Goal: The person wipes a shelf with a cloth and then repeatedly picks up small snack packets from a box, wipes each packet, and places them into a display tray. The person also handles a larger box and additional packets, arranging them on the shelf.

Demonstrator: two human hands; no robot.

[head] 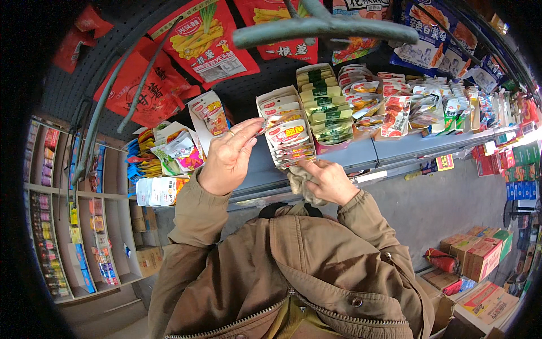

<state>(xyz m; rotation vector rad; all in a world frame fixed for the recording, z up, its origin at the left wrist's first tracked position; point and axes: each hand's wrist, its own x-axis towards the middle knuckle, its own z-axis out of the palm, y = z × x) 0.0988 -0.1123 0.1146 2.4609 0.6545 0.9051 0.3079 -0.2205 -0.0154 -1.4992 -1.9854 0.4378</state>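
An open display box of white, red and yellow snack packets (pixel 288 131) stands on a grey metal shelf (pixel 258 169) in front of me. My left hand (pixel 233 148) touches the upper left side of this box with its fingertips, at a packet's edge; whether it grips that packet I cannot tell. Low at the box's front, my right hand (pixel 330 180) holds a crumpled beige cloth (pixel 302 185), its index finger at the box's lower edge. A box of green packets (pixel 328 110) stands directly to the right. Left of my left hand is a white box with similar packets (pixel 209 112).
Metal display hooks (pixel 326 31) jut out overhead, near large red snack bags (pixel 207 42). Several packet boxes line the shelf rightward. More packets (pixel 163 190) lie at its left end. Cardboard boxes (pixel 478 256) and a red fire extinguisher (pixel 441 259) are on the lower right.
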